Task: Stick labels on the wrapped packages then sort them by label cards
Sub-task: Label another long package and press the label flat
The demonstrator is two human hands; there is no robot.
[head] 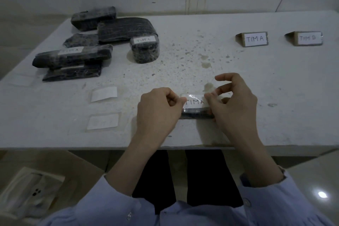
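- Small black wrapped package [197, 113] near table [256, 97] front edge, roughly 6 o'clock of the tabletop, between both hands.
- White "TIM A" label [194, 101] under clear tape, lying on package top.
- Left hand [157, 110]: fingers curled, thumb and forefinger pinching label's left end against the package.
- Right hand [234, 101]: thumb and middle fingers closed on label's right end and package corner; forefinger raised, loosely bent.
- Stack of black wrapped packages [88, 42] at 10 o'clock; one with "TIM A" label, a rounder one [144, 49] marked "TIM C".
- Two blank-looking label slips [104, 94] at 8 o'clock, just left of left hand; lower one's writing too faint to read.
- Card "TIM A" [255, 39] at 1 o'clock; second card [308, 38] at 2 o'clock, last letter blurred.
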